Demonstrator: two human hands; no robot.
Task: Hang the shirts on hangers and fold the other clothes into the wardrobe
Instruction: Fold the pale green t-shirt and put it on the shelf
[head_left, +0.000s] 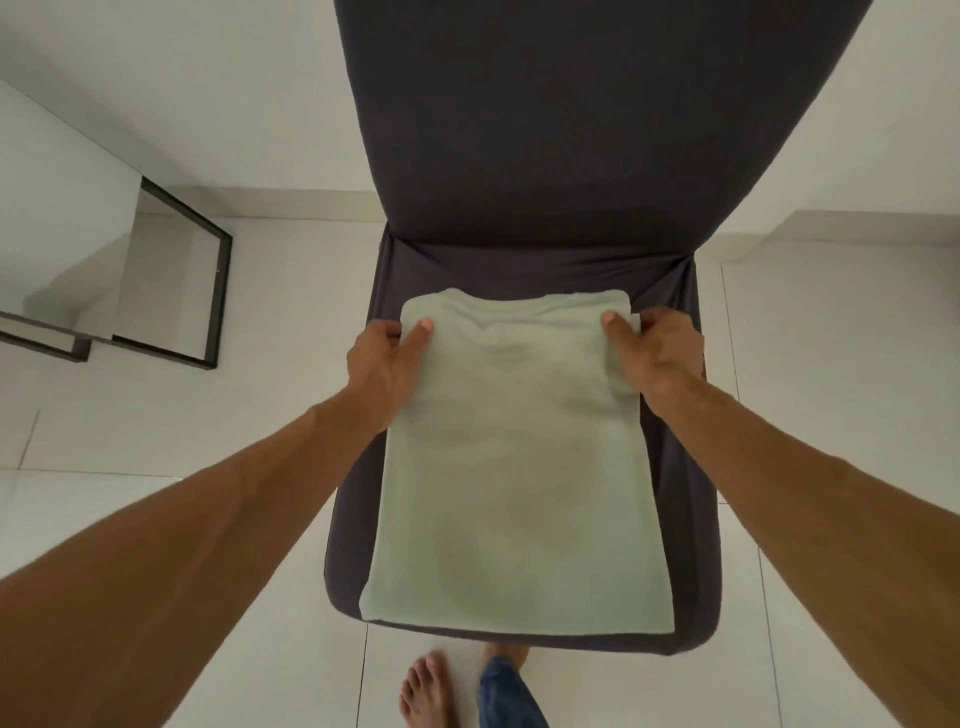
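Observation:
A pale green T-shirt (514, 478) lies folded into a long rectangle on the seat of a dark grey chair (524, 156), its collar end toward the backrest. My left hand (384, 364) grips the shirt's far left corner, thumb on top and fingers tucked under the edge. My right hand (649, 353) grips the far right corner the same way. The cloth bunches slightly between the two hands.
A glass-topped table with a black metal frame (208, 291) stands on the left. White floor tiles surround the chair. My bare feet (426, 691) and a blue trouser leg stand just in front of the seat's near edge.

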